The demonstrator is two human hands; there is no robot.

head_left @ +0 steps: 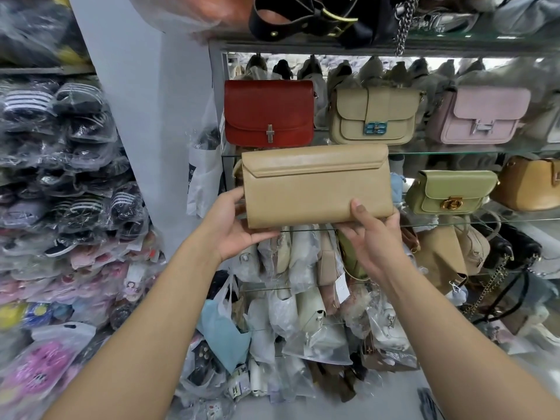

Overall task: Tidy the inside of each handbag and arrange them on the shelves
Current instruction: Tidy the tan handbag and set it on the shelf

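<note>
A tan flap handbag (315,186) is held up in front of the glass shelves, its back side toward me. My left hand (236,228) grips its lower left corner, thumb under the bottom edge. My right hand (372,234) holds the lower right corner, thumb on the bag's face. On the glass shelf (454,148) behind stand a red bag (268,113), a beige bag (374,116) with a blue clasp and a pink bag (481,116). One shelf lower stand a green bag (448,192) and a brown bag (530,183).
Plastic-wrapped bags (303,298) are packed on the lower shelves and spill onto the floor. Stacks of wrapped shoes (60,177) fill the left side beside a grey pillar (145,101). Black bags with chains (333,16) sit on the top shelf.
</note>
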